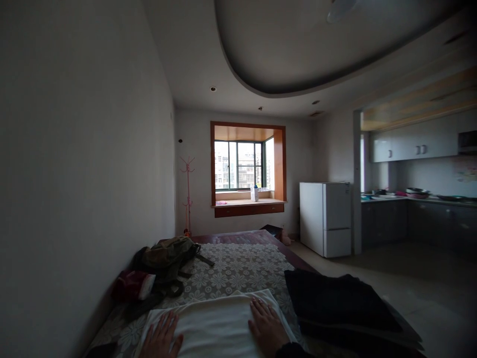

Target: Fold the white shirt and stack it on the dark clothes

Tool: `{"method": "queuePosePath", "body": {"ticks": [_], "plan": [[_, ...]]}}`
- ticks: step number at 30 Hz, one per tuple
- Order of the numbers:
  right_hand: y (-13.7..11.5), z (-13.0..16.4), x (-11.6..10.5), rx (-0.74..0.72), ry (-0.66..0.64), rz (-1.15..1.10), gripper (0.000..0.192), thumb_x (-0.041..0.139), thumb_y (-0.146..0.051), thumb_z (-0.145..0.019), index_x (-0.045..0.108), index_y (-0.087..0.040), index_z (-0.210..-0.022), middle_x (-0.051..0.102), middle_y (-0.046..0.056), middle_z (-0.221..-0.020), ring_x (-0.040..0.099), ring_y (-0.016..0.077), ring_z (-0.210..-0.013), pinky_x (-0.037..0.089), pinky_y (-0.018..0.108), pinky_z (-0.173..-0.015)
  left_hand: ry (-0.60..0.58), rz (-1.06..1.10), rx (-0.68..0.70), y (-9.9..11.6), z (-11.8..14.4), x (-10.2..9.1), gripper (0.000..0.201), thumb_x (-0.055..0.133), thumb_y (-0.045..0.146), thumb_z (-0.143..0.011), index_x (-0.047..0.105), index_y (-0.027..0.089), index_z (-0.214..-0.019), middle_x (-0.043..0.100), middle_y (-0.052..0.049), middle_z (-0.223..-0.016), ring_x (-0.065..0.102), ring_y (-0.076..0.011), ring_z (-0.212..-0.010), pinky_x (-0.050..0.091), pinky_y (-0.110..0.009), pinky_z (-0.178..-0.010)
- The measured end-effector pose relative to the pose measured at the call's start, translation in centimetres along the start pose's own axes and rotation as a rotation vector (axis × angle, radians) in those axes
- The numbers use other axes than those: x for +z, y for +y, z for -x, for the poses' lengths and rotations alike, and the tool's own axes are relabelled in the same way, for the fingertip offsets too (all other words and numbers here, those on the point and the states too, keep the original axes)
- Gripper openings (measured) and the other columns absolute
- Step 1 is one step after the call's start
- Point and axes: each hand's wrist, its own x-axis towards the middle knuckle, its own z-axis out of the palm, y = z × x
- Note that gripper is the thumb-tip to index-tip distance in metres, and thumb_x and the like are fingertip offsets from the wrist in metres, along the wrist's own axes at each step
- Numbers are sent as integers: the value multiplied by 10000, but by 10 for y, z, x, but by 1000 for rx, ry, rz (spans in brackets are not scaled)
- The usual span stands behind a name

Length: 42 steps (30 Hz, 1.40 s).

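- Both our hands lie flat, palms down and fingers spread, on a folded white towel (216,323); neither pinches or grips anything.
- Our left hand (161,339) presses the towel's left part, near its edge, with the fingers pointing away from us.
- Our right hand (265,325) rests on the towel's right part, fingertips close to its far right corner; a dark sleeve shows at the wrist.
- That towel sits at the near end of a bed (238,266) covered by a spread with a pale flower pattern.
- Just right of the towel, a stack of dark folded cloth (335,303) lies on the bed, near our right hand but apart from it.
- Left of the towel, against the wall, we see an olive backpack (167,256) and, nearer to us, a red and white bag (134,286).
- Beyond the bed's foot stands a pink coat stand (187,199) beside a wood-framed bay window (248,166).
- A white fridge (326,218) stands to the right of the window, next to a kitchen counter (417,199) carrying pans and dishes, too small for us to tell apart.
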Motion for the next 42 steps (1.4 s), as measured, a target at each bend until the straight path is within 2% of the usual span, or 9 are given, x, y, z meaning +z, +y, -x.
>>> {"method": "queuePosePath", "body": {"ticks": [6, 14, 26, 36, 42], "plan": [[1, 0, 0, -5, -5, -3, 608, 417, -412, -939, 498, -198, -1502, 429, 77, -1585, 358, 279, -1479, 225, 457, -1233, 6, -4, 6, 0, 1, 1, 648, 318, 491, -950, 442, 208, -1519, 334, -73, -1630, 291, -272, -1522, 250, -506, -1236], [-2, 2, -8, -2, -50, -8, 624, 409, -427, -948, 475, -171, -1514, 405, 82, -1598, 333, 279, -1493, 227, 467, -1240, -3, -5, 8, 3, 1, -3, 664, 303, 468, -946, 431, 167, -1523, 332, -83, -1630, 293, -284, -1522, 237, -519, -1236], [-4, 3, -10, -2, -37, 17, 607, 413, -402, -951, 475, -188, -1516, 414, 72, -1595, 341, 265, -1490, 222, 441, -1246, 4, 16, -21, 4, 1, 0, 661, 320, 469, -938, 438, 183, -1523, 329, -80, -1639, 272, -278, -1532, 205, -514, -1247], [5, -1, 5, -25, -24, 21, 610, 384, -440, -979, 445, -191, -1533, 382, 63, -1609, 320, 285, -1499, 213, 467, -1246, 93, 12, 22, -2, 0, 8, 645, 313, 486, -944, 471, 209, -1505, 399, -77, -1606, 326, -289, -1510, 249, -515, -1235], [12, -3, 15, -31, -13, 57, 598, 373, -446, -992, 434, -212, -1538, 361, 49, -1616, 296, 295, -1508, 216, 477, -1245, 89, -13, 45, -5, -2, 15, 640, 319, 496, -950, 471, 215, -1504, 377, -76, -1617, 310, -307, -1514, 254, -530, -1234]]}}
